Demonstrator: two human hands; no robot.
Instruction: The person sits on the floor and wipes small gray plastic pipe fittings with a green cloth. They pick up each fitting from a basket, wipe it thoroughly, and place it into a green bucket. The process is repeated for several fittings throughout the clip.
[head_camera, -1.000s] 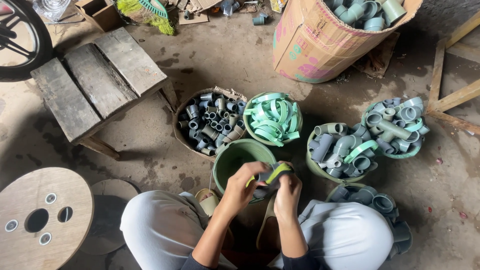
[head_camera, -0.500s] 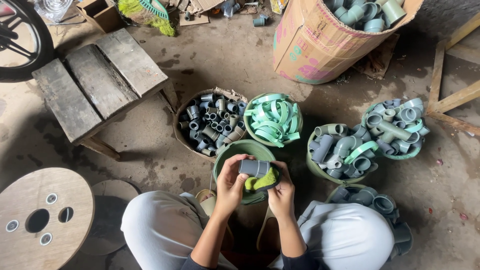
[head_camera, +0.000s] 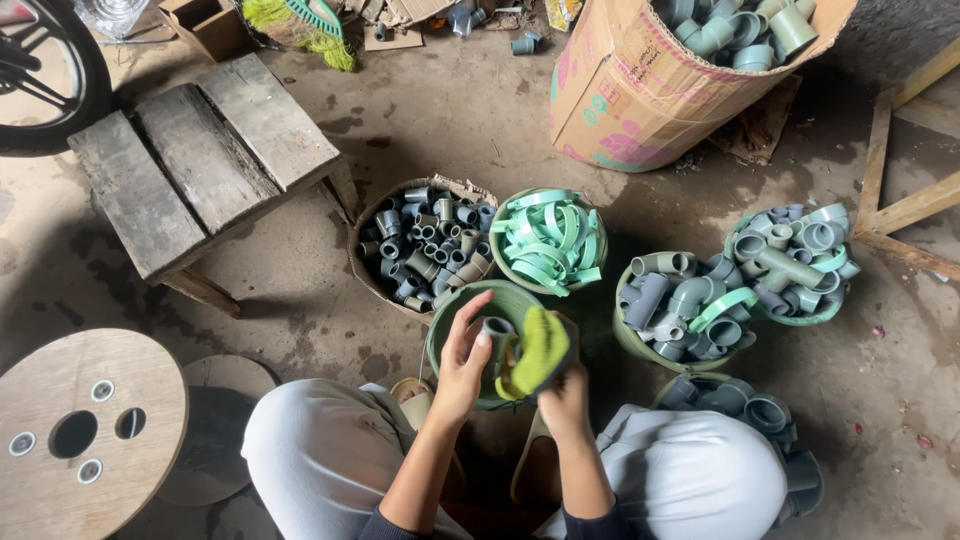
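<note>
My left hand (head_camera: 462, 362) grips a short grey pipe fitting (head_camera: 496, 335), held upright over a green bucket (head_camera: 460, 322). My right hand (head_camera: 563, 396) presses a yellow-green scouring pad (head_camera: 539, 350) against the fitting's side. Both hands are close together above my knees in pale trousers (head_camera: 320, 462). Just beyond the bucket a basket of small grey pipe couplers (head_camera: 418, 246) stands beside a bowl of pale green plastic rings (head_camera: 547, 238).
Two green tubs of grey elbows and tees (head_camera: 680, 298) (head_camera: 795, 256) stand at right, another pile (head_camera: 760, 408) by my right knee. A cardboard box of fittings (head_camera: 650, 70) lies beyond. A wooden stool (head_camera: 200, 160) and round wooden spool (head_camera: 85, 420) are at left.
The fitting has turned from lying sideways to standing upright in my left hand. The pad has swung from under the fitting to its right side.
</note>
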